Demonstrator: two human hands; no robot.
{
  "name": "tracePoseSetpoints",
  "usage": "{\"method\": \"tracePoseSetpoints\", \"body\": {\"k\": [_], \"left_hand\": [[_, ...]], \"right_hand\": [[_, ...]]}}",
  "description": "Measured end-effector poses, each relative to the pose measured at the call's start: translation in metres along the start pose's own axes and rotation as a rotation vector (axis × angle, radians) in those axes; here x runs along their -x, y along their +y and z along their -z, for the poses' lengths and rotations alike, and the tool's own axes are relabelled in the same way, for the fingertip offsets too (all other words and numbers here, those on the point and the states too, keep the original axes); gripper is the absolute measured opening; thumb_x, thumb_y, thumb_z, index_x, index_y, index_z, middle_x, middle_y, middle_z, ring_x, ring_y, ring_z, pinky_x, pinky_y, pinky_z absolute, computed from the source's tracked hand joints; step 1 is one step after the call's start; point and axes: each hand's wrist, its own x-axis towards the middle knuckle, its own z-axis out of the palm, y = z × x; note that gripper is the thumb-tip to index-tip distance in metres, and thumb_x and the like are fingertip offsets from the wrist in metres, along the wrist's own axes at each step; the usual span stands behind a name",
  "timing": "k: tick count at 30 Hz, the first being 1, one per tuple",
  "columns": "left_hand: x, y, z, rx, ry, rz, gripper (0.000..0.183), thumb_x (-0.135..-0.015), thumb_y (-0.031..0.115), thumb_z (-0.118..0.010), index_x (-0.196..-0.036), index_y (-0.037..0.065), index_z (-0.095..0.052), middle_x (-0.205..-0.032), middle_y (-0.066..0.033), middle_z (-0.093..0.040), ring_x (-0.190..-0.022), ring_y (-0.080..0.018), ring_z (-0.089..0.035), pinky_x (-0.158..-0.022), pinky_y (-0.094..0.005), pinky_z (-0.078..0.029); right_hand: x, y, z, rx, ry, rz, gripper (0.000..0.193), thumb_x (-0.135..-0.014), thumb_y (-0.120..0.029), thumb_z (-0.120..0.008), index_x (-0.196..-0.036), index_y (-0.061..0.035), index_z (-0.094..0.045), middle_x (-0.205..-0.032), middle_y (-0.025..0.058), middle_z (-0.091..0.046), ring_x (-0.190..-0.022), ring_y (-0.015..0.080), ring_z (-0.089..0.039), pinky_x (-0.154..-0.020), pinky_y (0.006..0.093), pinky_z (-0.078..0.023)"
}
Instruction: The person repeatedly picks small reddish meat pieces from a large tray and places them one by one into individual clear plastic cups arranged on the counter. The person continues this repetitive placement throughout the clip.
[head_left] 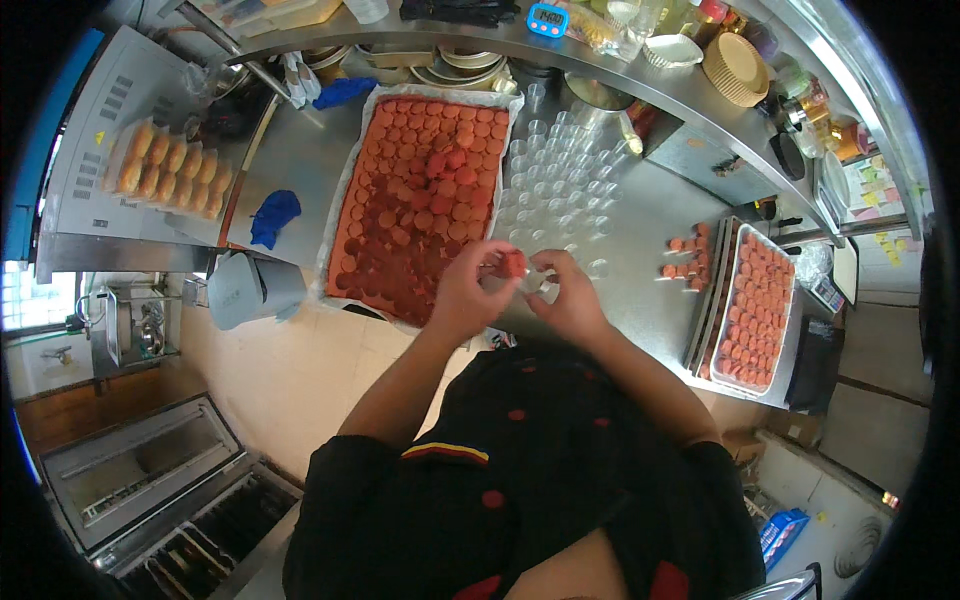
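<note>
Red cake round (513, 264) pinched in the left hand (468, 287), near centre | right hand (568, 298) gripping what seems a clear cup (537, 281) | lined tray (505, 102) at ten o'clock, more cups (560, 187) at one | advice: pinch lightly, steady the cup, spare the edges

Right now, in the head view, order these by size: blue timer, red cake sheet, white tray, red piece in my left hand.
1. Red cake sheet
2. White tray
3. Blue timer
4. Red piece in your left hand
</note>
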Motion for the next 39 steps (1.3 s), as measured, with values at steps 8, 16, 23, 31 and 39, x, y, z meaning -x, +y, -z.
{"method": "tracePoseSetpoints", "body": {"k": [8, 16, 23, 31, 39], "left_hand": [[0.014, 0.013, -0.001, -0.499, -0.054, -0.388, 0.040, -0.082, 0.012, -0.084, -0.117, 0.009, -0.067, -0.110, -0.0103, -0.067, -0.103, -0.0274, -0.065, -0.087, -0.0351, -0.053], [0.016, -0.022, -0.012, 0.334, -0.058, 0.235, 0.045, -0.094, 0.011, -0.075, -0.133, 0.001, -0.056, -0.119, -0.0093, -0.066, -0.114, -0.0204, -0.064, -0.091, -0.0338, -0.055], [0.016, -0.015, -0.032, 0.618, -0.097, 0.457, 0.043, -0.094, 0.010, -0.075, -0.130, -0.002, -0.055, -0.112, -0.0131, -0.070, -0.101, -0.0210, -0.069, -0.088, -0.0331, -0.056], [0.002, -0.014, -0.052, 0.702, -0.011, 0.561, 0.030, -0.096, 0.004, -0.069, -0.123, -0.001, -0.058, -0.104, -0.0106, -0.068, -0.088, -0.0189, -0.068, -0.079, -0.0335, -0.057], [-0.014, -0.038, -0.095, 0.805, 0.060, 0.530, 0.019, -0.100, 0.004, -0.062, -0.118, 0.000, -0.061, -0.105, -0.0093, -0.067, -0.090, -0.0183, -0.066, -0.078, -0.0326, -0.056]], "right_hand": [[0.008, -0.020, 0.001, 0.038, 0.053, 0.147, 0.053, -0.079, -0.002, -0.082, -0.125, -0.0065, -0.057, -0.122, 0.0172, -0.060, -0.107, 0.0342, -0.067, -0.088, 0.0409, -0.058], [0.010, -0.031, -0.004, 0.054, 0.103, 0.277, 0.053, -0.077, 0.001, -0.083, -0.123, -0.0066, -0.057, -0.123, 0.0164, -0.058, -0.107, 0.0341, -0.065, -0.086, 0.0388, -0.058], [0.010, -0.021, -0.002, 0.148, 0.117, 0.288, 0.058, -0.074, -0.002, -0.084, -0.125, -0.0076, -0.058, -0.124, 0.0176, -0.060, -0.116, 0.0389, -0.060, -0.097, 0.0456, -0.052], [0.008, -0.016, 0.011, 0.148, 0.093, 0.308, 0.063, -0.074, -0.002, -0.081, -0.133, -0.0087, -0.059, -0.130, 0.0154, -0.063, -0.119, 0.0404, -0.058, -0.104, 0.0477, -0.049], [0.003, 0.009, 0.016, 0.216, 0.163, 0.194, 0.066, -0.073, 0.001, -0.079, -0.134, -0.0114, -0.058, -0.127, 0.0138, -0.065, -0.117, 0.0388, -0.058, -0.100, 0.0467, -0.050]]}}
